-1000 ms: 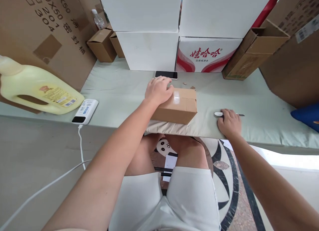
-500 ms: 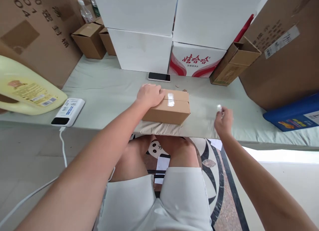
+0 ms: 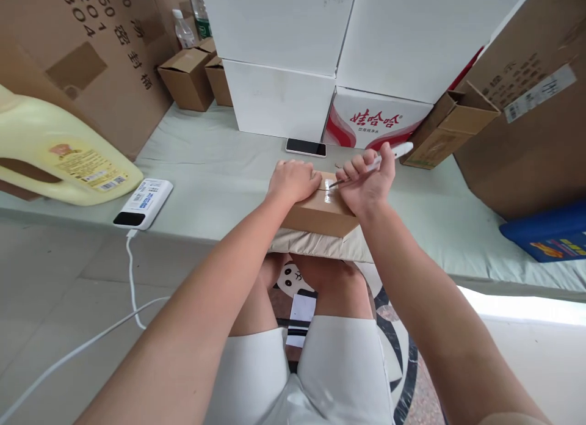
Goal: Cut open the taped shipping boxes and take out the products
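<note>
Behind the box (image 3: 315, 220), a carton (image 3: 361, 138) reads 娃哈哈 (in red). The box lies on the cloth (image 3: 220, 162), long axis left-to-right; the half-curled left hand (image 3: 293, 182) holds its left end. The right hand (image 3: 368, 184) clenches a knife (image 3: 401, 149), blade pointing left at its tape (image 3: 328, 197).

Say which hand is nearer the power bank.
Left. The left hand rests on the box, right of the power bank; the right hand, holding the knife, is farther right.

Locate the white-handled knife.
Head view, right of centre: the white-handled knife is in the right hand, its tip at the tape on the cardboard box.
</note>
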Tool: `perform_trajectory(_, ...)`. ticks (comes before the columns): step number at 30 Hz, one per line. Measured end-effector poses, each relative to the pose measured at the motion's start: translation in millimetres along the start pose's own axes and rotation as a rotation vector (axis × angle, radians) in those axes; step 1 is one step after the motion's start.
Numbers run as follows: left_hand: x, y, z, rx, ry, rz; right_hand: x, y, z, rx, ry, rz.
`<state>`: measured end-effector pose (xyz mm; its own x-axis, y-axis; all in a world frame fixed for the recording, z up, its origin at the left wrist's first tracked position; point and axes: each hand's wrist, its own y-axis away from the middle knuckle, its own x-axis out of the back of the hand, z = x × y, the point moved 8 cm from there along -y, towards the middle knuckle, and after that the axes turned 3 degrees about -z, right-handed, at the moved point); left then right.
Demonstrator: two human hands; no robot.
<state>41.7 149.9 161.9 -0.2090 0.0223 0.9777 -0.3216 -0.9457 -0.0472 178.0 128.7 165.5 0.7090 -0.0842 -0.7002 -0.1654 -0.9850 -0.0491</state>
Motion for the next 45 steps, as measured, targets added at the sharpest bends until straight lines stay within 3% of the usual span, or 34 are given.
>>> perform_trajectory(4, -1.1, 0.2, -0.3, -0.002, 0.020, 0.003, 10.9, 3.0, 2.8, -0.015, 0.007, 0.018)
perform_trajectory(16, 0.3, 1.5, 0.9, 0.004, -0.007, 0.019, -6.0, 7.2, 11.6, 0.012, 0.104, -0.202)
perform_trajectory(24, 2.2, 2.8, 2.4, 0.018, -0.018, 0.018, 4.9, 14.1, 6.8, 0.075, 0.134, -0.124)
perform_trajectory(34, 1.2, 1.0, 3.7, -0.001, -0.064, 0.019, -1.0, 10.1, 16.5, 0.077, 0.254, -0.198)
perform_trajectory(39, 0.3, 0.4, 3.2, 0.005, -0.066, 0.017, 1.1, 10.4, 18.6, 0.120, 0.344, -0.171)
perform_trajectory(45, 0.9, 1.3, 3.0, 0.003, -0.035, 0.016, 4.0, 16.0, 11.6, 0.210, 0.295, -0.087)
